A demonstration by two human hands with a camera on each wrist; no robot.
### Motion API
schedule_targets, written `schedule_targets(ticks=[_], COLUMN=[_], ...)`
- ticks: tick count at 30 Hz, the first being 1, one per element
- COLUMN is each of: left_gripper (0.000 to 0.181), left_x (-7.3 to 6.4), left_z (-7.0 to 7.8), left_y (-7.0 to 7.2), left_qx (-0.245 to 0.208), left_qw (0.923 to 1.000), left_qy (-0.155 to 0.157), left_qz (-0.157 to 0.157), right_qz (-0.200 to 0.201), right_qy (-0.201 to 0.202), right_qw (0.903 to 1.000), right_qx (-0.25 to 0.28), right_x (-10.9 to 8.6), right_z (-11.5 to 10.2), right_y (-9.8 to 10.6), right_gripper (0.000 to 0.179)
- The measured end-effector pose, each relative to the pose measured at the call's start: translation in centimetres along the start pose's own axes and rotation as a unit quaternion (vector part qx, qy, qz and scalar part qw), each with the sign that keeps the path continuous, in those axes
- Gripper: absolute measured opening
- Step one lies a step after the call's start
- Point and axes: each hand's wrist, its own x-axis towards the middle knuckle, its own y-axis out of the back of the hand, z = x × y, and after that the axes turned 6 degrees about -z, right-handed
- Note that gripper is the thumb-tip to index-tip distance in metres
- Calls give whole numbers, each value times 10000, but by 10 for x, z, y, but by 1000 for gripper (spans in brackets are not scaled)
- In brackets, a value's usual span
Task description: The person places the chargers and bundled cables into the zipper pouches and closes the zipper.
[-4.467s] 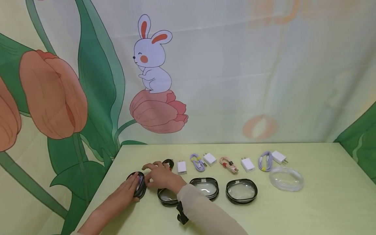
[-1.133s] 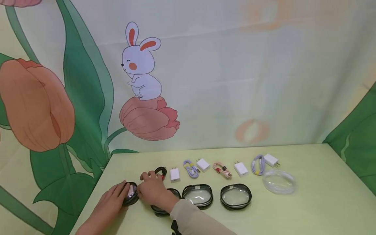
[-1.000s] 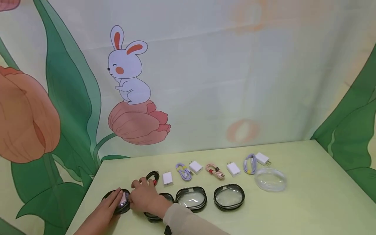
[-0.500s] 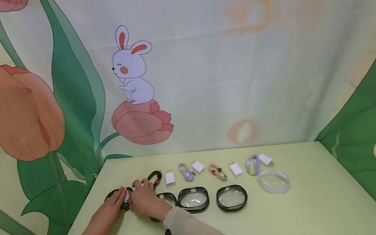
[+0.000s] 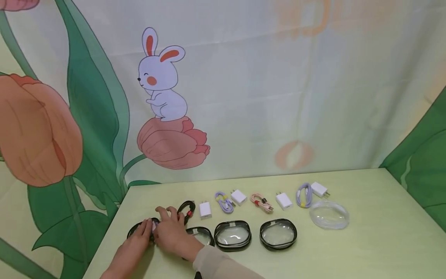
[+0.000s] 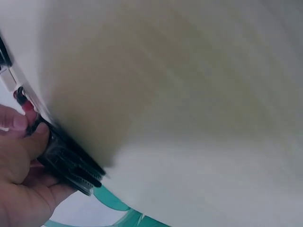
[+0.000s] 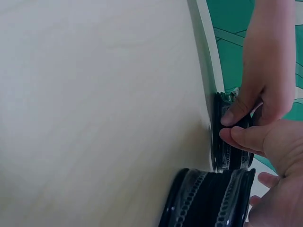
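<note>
A small clear zip pouch with black trim [image 7: 229,158] stands at the table's left end, with a pinkish-purple patch showing through its top in the head view. My left hand [image 5: 134,246] grips it, fingers across the top and the thumb against its side. Close beside it, my right hand [image 5: 174,236] pinches at the pouch's zippered side between thumb and index finger, the other fingers raised. Both hands cover most of the pouch [image 6: 71,163] from above. Just beyond the right hand lies a coiled black cable [image 5: 186,211] with a red tie.
Right of my hands stand more black-trimmed clear pouches, one partly under my right forearm [image 5: 202,234], then a second [image 5: 232,235] and third [image 5: 278,234]. Behind lie white charger plugs [image 5: 205,209], purple cables [image 5: 224,202] and a pink cable [image 5: 262,203]. A clear round case [image 5: 329,215] lies farther right.
The head view has shifted. Both hands stay at the leftmost pouch; they have drawn closer together, covering more of it than several seconds ago. The other things have kept their places.
</note>
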Motion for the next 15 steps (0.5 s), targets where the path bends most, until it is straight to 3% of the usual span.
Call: schedule_targets(ticks=[7,12,15], left_gripper=[46,51,55], left_x=[-3,-5,-9], left_z=[4,-2,-8], left_y=[-6,-8,-9], left_qx=[-12,-98,-198], left_qw=[9996,9999,9995], left_qy=[115,121,237], left_qz=[272,36,-118], right_qz=[-1,-493,-618], right_qy=[234,604,848], right_qw=[9985,9950,9921], right_qx=[-505,-631,-690], right_x=[1,-3,-6], right_z=[4,20,31], right_y=[1,12,23], right_gripper=[16,11,17])
